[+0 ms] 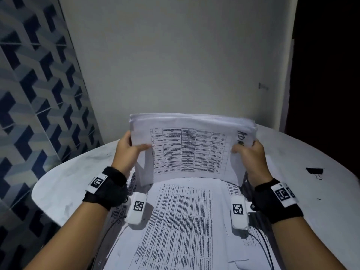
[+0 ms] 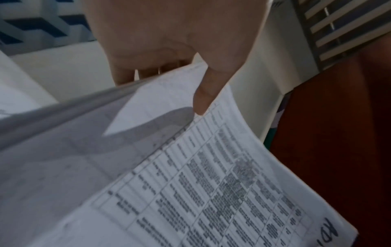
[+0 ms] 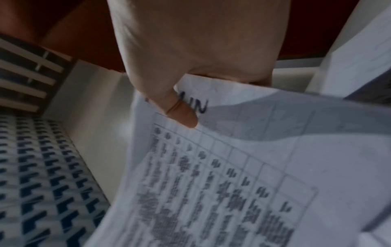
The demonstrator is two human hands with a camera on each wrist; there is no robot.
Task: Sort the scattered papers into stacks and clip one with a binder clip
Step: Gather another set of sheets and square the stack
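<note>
stack [image 1: 191,149]: printed tables, handwriting at corner, upright | hands: left [image 1: 127,151], right [image 1: 250,155] grip its sides

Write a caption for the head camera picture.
Both hands, left hand and right hand, hold a paper stack upright on the table; binder clip waits.

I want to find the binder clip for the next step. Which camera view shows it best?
The head view: the binder clip lies in plain sight on the white table, to the right of the right hand. The left wrist and right wrist views show only the held paper stack, not the clip.
</note>
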